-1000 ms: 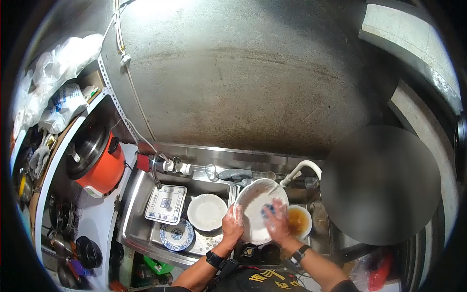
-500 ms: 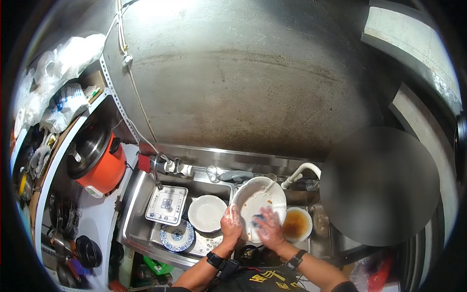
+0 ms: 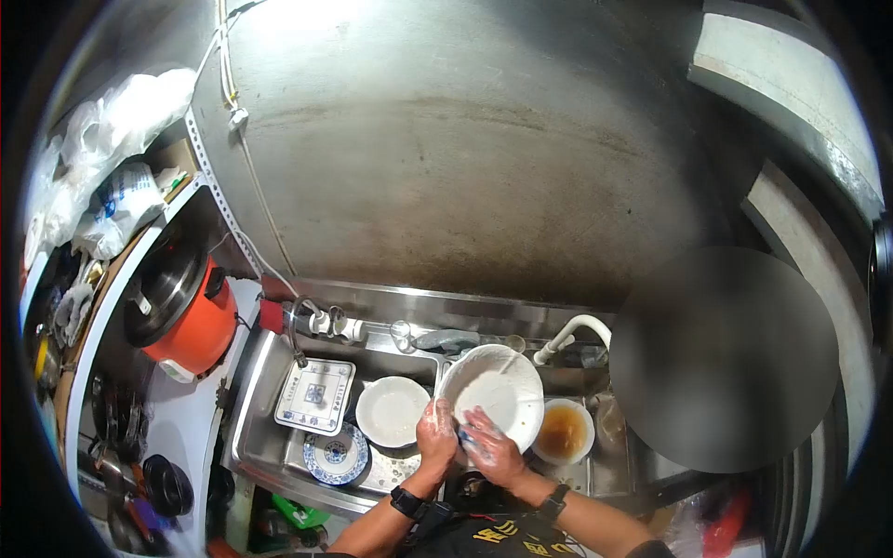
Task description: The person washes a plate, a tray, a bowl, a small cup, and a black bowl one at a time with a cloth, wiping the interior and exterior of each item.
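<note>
A large white bowl (image 3: 498,386) is tilted toward me over the right sink basin, with soapy film inside. My left hand (image 3: 435,437) grips its left rim, fingers closed and wet with suds. Inside the bowl's near left part, my right hand (image 3: 490,448) presses down on a small blue scrubber (image 3: 465,435), mostly hidden under the fingers. Just right of the bowl stands a white bowl of brown liquid (image 3: 563,432). In the left basin are a white round dish (image 3: 393,411), a square patterned plate (image 3: 314,397) and a blue-and-white plate (image 3: 335,454).
A white curved faucet (image 3: 579,325) rises behind the right basin. Glasses (image 3: 400,335) and a grey item stand along the sink's back ledge. To the left, a shelf rack holds an orange cooker (image 3: 197,330), plastic bags (image 3: 121,121) and black bowls (image 3: 169,484).
My right hand has slid down and left inside the bowl, toward its near left side. The orange-brown scraps seen in the bowl earlier no longer show. My left hand keeps its grip.
</note>
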Available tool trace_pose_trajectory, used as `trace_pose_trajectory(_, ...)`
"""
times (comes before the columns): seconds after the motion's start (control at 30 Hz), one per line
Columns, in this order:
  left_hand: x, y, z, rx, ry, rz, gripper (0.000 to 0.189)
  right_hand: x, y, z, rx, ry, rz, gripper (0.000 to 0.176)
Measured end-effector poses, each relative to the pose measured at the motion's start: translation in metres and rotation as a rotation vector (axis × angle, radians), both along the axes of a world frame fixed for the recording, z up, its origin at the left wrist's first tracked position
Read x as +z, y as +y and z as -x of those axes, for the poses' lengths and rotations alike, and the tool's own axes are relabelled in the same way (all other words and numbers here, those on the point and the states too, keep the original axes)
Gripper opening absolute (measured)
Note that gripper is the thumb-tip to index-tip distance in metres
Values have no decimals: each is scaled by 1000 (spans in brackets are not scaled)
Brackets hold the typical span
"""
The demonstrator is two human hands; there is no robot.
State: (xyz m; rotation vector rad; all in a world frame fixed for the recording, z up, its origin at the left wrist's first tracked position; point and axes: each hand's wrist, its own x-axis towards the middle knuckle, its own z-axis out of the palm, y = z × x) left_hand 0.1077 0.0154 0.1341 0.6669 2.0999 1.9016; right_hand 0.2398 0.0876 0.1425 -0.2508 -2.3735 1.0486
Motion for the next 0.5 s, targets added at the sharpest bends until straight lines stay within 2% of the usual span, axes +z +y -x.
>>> trace_pose_trajectory(0.03, 3, -5, 2, -1, -36, 25, 38, -6, 12, -8, 10, -2, 2, 42)
trace_pose_trajectory(0.1, 17, -9, -2, 17, -16, -7, 37, -28, 42, -22, -186, -91, -264, 38)
trace_pose_trajectory(0.17, 15, -10, -7, -31, -63, -38, 37, -18, 72, -18, -470, -91, -375, 41)
trace_pose_trajectory(0.2, 6, -8, -9, -39, -72, -26, 37, -14, 81, -9, -550, -42, -309, 44)
trace_pose_trajectory(0.27, -19, -3, -15, -15, 571, 10, 38, -4, 83, 11, -654, 32, -210, 49)
trace_pose_trajectory(0.3, -13, -7, -23, -32, 562, 26, 38, 0, 76, 23, -679, 64, -180, 51)
trace_pose_trajectory(0.37, 15, -4, -34, -169, 131, 86, 37, 8, 47, 42, -605, 149, -113, 51)
trace_pose_trajectory(0.43, 9, 0, -34, -176, 56, 94, 36, 27, 5, 44, -419, 193, 92, 47)
trace_pose_trajectory(0.5, -14, 5, -24, -191, -344, -163, 33, 18, -12, 31, -225, 76, 356, 45)
